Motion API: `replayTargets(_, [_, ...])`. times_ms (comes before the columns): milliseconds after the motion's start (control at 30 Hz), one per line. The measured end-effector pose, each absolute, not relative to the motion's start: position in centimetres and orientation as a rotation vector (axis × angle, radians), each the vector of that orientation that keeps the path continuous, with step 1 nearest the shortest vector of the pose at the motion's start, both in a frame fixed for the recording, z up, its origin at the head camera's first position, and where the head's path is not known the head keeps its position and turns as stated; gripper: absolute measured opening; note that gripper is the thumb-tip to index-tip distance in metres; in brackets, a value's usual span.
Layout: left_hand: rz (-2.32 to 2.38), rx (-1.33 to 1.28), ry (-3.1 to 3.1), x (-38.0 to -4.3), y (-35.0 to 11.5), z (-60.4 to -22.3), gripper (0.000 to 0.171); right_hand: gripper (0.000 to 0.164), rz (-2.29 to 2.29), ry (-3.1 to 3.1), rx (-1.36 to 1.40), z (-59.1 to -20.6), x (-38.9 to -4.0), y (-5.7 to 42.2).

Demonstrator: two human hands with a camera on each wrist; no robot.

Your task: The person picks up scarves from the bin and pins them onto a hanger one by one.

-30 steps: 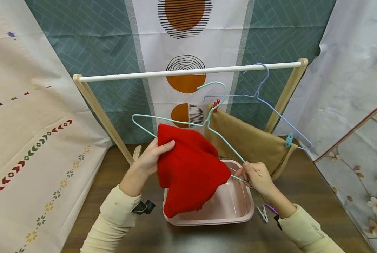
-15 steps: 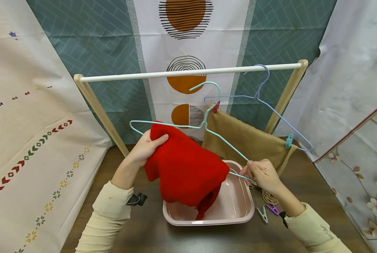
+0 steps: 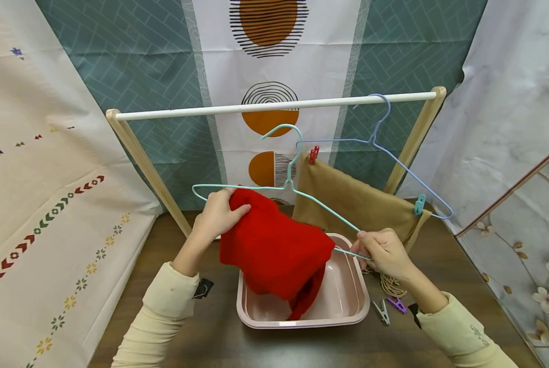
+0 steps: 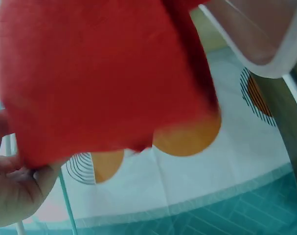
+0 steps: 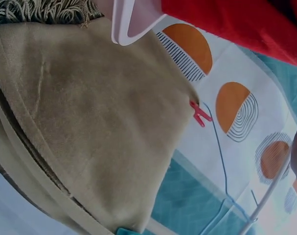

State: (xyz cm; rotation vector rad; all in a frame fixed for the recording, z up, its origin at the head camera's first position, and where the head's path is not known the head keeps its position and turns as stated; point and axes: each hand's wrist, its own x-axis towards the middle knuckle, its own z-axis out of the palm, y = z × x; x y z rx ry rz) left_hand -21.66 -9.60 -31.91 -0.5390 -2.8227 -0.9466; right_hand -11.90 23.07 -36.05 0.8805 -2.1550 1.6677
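Over the tub [image 3: 304,324], my left fingers [image 3: 237,212] pinch red cloth [image 3: 276,250]; my right fingers [image 3: 369,240] grip the green hanger [image 3: 289,184]. I should spread the cloth evenly.

Head cam: up high, facing forward-down, gets full rack bar [image 3: 274,106]. Wrist cams: way closer, kinda tilted, left on red cloth [image 4: 104,83], right on tan cloth [image 5: 99,112]. Both catch circle-print backdrop [image 4: 251,147].

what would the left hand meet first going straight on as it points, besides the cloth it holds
Probably the green hanger: in the head view, its upper bar crosses just ahead of the left hand. Depth is unclear; they may already touch.
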Motion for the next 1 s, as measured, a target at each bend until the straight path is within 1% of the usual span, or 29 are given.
replayTargets(67, [-1.025,-0.555,-2.715,-21.4,-10.1,-32.6,0.044,0.049,1.691,-2.171,0.822,-36.3,-12.0,23.4])
replayTargets(200, [-1.299,-0.656,-2.391,-20.7,-11.4,-34.6,0.047,0.050,1.663,-2.187,0.756,-37.3,-12.6,24.4])
replayTargets(333, [-1.562,-0.642,-2.209,-20.1,-12.4,-36.5,0.050,0.049,1.606,-2.190,0.750,-37.1,-12.8,24.6])
replayTargets(433, [-1.740,-0.589,-2.245,-19.7,-12.8,-37.7,0.051,0.049,1.605,-2.188,0.746,-36.9,-13.0,24.7])
replayTargets(600, [-2.054,-0.552,-2.518,-19.6,-12.5,-39.9,0.055,0.049,1.610,-2.184,0.745,-36.6,-13.2,24.9])
replayTargets(667, [-2.193,-0.558,-2.551,-19.6,-12.1,-40.7,0.050,0.049,1.616,-2.177,0.759,-36.5,-13.2,24.9])
replayTargets(700, [-2.270,-0.557,-2.531,-19.6,-11.9,-41.1,0.045,0.049,1.621,-2.172,0.768,-36.4,-13.2,24.9])
replayTargets(833, [-2.483,-0.560,-2.360,-19.2,-11.7,-41.3,0.016,0.049,1.627,-2.156,0.794,-36.4,-13.3,24.8])
replayTargets(867, [-2.506,-0.564,-2.316,-19.1,-11.7,-41.0,0.014,0.049,1.626,-2.154,0.796,-36.3,-13.3,24.8])
replayTargets(1000, [-2.402,-0.642,-2.214,-18.6,-12.5,-38.6,0.017,0.048,1.609,-2.157,0.798,-35.9,-13.2,24.5])
